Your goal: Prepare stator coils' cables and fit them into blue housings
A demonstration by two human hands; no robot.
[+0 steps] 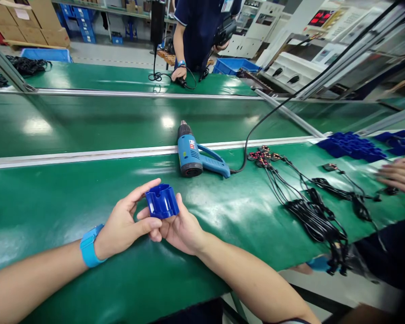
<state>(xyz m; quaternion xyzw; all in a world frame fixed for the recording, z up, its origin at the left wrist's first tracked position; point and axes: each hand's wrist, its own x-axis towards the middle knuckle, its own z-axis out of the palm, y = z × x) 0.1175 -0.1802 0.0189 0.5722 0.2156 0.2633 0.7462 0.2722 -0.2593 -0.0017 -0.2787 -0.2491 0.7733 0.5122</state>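
A glossy blue plastic housing (162, 203) with a notched upper rim is held above the green bench mat. My left hand (129, 220) grips its left side and lower edge between fingers and thumb; a light-blue strap is on that wrist. From below and the right, my right hand (184, 227) cups the same part, with the thumb along its right side. Some of the right fingers are hidden behind the part and the left hand. Just beyond my hands lies a blue heat gun (192, 155), its nozzle pointing away and its handle to the right.
To the right lie bundled black cables (313, 216) with copper coils (263, 156), and a stack of blue parts (352, 146). A co-worker's hand (400, 175) is at the right edge. Opposite, another person (202, 40) handles a cable. The heat gun's cord (256, 126) runs up right.
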